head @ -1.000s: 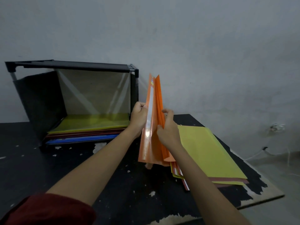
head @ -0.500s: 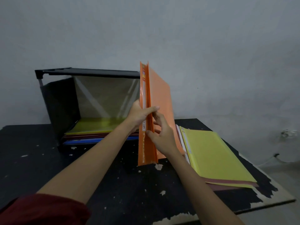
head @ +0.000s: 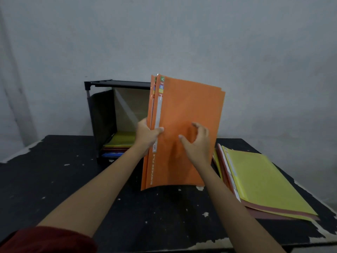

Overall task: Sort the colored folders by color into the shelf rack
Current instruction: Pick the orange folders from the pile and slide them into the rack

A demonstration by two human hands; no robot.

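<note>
Upright orange folders (head: pixel 184 110) stand on their lower edge in the middle of the table, their broad face turned toward me. My left hand (head: pixel 147 136) grips them at the spine, thumb across the front. In front of the orange face my right hand (head: pixel 197 143) hovers with fingers spread, holding nothing. Behind them at the back left is the black shelf rack (head: pixel 102 114); yellow, red and blue folders (head: pixel 118 145) lie stacked flat on its floor. A loose pile of folders with a yellow one on top (head: pixel 262 181) lies flat on the right.
The black table (head: pixel 54 179) has a chipped, peeling surface and a ragged front-right edge. A grey wall (head: pixel 182 33) rises directly behind the rack. A red sleeve (head: pixel 45 240) covers my left upper arm at the bottom left.
The orange folders turned from edge-on to face-on toward me. My right hand let go of their edge and now hovers open in front. The view shifted left, so the rack appears further right.
</note>
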